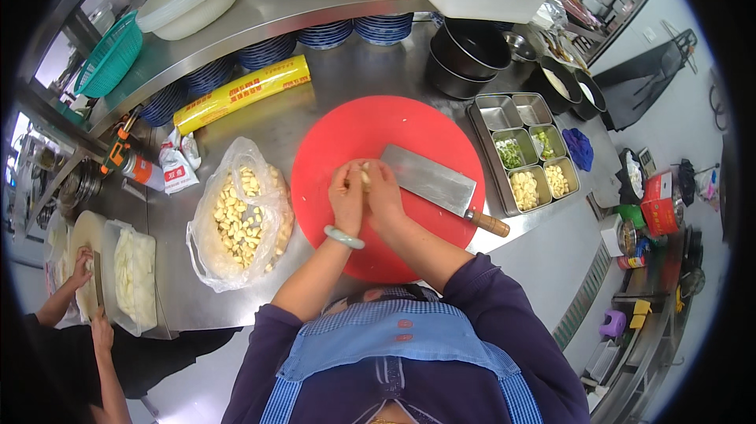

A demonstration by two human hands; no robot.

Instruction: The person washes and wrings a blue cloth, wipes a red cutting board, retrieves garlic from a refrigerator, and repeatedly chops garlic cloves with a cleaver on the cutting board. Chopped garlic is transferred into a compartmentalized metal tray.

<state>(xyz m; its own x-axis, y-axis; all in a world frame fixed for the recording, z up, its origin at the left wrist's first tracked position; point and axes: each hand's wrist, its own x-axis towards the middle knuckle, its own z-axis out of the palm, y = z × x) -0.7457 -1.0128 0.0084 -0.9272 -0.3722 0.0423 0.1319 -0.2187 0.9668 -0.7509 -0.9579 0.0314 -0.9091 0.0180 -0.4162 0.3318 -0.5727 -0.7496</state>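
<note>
My left hand (346, 196) and my right hand (383, 196) meet over a round red cutting board (336, 129). Pale garlic cloves (365, 173) show between their fingertips; how many is hidden by the fingers. A cleaver (431, 179) lies flat on the board beside my right hand, its wooden handle (489, 223) reaching past the right rim. Left of the board stands an opened clear plastic bag (204, 247) holding many peeled garlic cloves (236, 217). Small whitish bits dot the board.
At right, a metal rack of pans (499, 170) holds sliced garlic (524, 189) and chopped greens (509, 152). Black pots (466, 58) stand behind. A yellow film roll (242, 93) and gas torch (127, 155) lie back left. A co-worker's hands (101, 329) use a knife at far left.
</note>
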